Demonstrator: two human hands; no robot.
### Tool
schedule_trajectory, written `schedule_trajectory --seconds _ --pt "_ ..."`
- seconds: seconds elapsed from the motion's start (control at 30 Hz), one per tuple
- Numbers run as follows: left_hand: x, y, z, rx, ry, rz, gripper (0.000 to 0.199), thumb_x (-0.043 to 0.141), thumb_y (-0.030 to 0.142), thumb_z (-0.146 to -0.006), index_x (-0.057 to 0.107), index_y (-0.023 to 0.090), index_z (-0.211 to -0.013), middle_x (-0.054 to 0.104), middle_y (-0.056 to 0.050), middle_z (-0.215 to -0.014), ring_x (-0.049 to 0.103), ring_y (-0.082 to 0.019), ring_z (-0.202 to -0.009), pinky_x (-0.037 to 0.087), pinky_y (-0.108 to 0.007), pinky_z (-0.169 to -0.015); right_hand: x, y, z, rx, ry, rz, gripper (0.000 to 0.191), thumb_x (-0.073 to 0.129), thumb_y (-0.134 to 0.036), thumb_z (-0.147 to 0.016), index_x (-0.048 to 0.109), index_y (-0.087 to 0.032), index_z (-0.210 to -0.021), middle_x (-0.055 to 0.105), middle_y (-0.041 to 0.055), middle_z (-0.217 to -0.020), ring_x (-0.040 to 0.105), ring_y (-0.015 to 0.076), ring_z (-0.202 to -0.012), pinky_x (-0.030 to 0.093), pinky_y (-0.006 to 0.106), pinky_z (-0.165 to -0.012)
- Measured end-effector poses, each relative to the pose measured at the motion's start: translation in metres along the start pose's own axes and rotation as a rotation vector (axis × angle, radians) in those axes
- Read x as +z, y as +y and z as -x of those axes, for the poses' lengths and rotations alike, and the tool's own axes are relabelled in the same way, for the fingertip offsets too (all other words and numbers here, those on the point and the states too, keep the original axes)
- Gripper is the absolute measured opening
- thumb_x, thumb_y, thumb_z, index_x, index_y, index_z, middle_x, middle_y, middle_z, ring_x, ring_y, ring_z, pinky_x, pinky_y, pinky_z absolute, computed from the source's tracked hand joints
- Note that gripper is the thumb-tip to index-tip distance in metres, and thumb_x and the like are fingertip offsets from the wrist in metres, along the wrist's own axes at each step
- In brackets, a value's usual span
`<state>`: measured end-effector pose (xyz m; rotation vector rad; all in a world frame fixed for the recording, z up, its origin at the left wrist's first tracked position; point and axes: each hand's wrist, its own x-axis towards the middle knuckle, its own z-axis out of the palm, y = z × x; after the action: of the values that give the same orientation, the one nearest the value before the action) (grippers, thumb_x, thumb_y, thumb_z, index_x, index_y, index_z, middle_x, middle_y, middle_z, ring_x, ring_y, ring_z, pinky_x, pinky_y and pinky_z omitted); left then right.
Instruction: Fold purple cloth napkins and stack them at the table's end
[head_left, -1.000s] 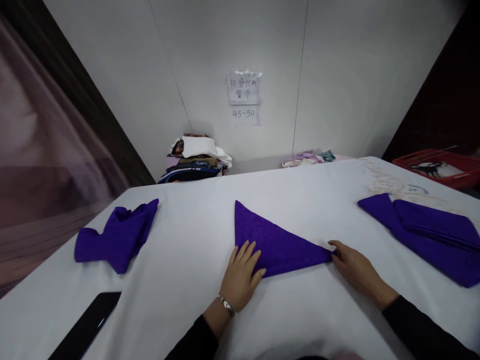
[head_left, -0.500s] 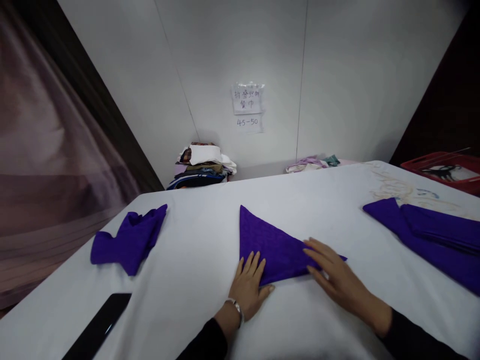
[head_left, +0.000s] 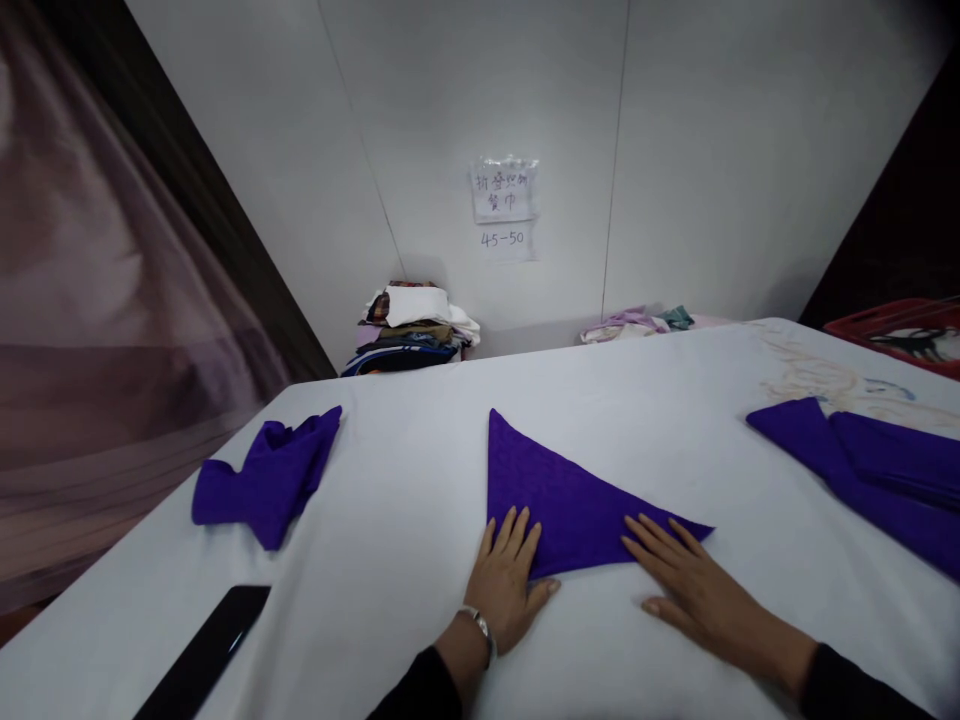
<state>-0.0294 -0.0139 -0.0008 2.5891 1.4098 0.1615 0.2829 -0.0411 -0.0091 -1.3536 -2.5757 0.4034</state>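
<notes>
A purple cloth napkin [head_left: 559, 490], folded into a triangle, lies flat on the white-covered table [head_left: 390, 600]. One point faces away from me and another reaches out to the right. My left hand [head_left: 506, 580], with a bracelet at the wrist, rests flat on the napkin's lower left corner, fingers extended. Near the right point, my right hand [head_left: 690, 580] lies with straight fingers on the lower edge of the cloth, its thumb apart on the tablecloth. Neither hand grips anything.
Left of the napkin sits a crumpled purple cloth [head_left: 270, 480], with a black phone-like slab [head_left: 202, 655] nearer me. More folded purple cloth [head_left: 877, 470] lies at the right. Behind the table are a stack of clothes [head_left: 412, 325], other fabrics [head_left: 630, 323] and a red basket [head_left: 862, 325].
My right hand has moved right and down along the napkin, and its fingers now lie flatter near the right point. My left hand stays on the corner. The view has shifted slightly.
</notes>
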Motion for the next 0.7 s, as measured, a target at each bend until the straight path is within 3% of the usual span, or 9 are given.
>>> schedule_trajectory --seconds 0.17,0.3,0.47,0.7 --pt "-0.001 0.001 -0.001 -0.007 -0.012 -0.013 0.068 0.027 0.060 -0.086 0.022 0.022 -0.142 0.019 -0.008 -0.151 0.012 -0.027 -0.138 0.016 -0.053 -0.111 0.006 0.029 0.027 0.091 0.050 0.125 0.063 0.042 -0.049 -0.089 0.014 -0.034 -0.144 0.023 0.0030 -0.148 0.022 0.0285 -0.135 0.018 0.056 -0.107" --pt "0.002 0.000 -0.002 -0.003 0.005 -0.046 0.068 0.027 0.060 -0.087 0.023 0.021 -0.142 0.020 -0.009 -0.150 0.013 -0.027 -0.138 0.017 -0.053 -0.110 0.006 0.028 0.026 0.048 0.114 0.233 0.065 0.040 -0.051 -0.089 0.017 -0.026 -0.144 0.025 0.0086 -0.147 0.026 0.0299 -0.134 0.020 0.057 -0.105" --pt "0.008 -0.004 -0.003 0.018 0.074 -0.086 0.065 0.030 0.057 -0.087 0.024 0.021 -0.141 0.024 -0.009 -0.149 0.017 -0.026 -0.138 0.019 -0.051 -0.110 -0.006 -0.006 0.008 -0.003 0.174 0.257 0.065 0.041 -0.051 -0.089 0.021 -0.022 -0.144 0.024 0.0115 -0.148 0.022 0.0302 -0.135 0.018 0.056 -0.106" --pt "0.005 0.001 -0.001 -0.046 0.054 -0.080 0.071 0.029 0.061 -0.085 0.025 0.018 -0.141 0.024 -0.011 -0.149 0.015 -0.028 -0.138 0.019 -0.053 -0.108 -0.010 -0.060 -0.031 -0.187 0.078 0.071 0.069 0.045 -0.055 -0.086 0.025 -0.021 -0.143 0.025 0.0105 -0.148 0.019 0.0274 -0.136 0.011 0.053 -0.109"
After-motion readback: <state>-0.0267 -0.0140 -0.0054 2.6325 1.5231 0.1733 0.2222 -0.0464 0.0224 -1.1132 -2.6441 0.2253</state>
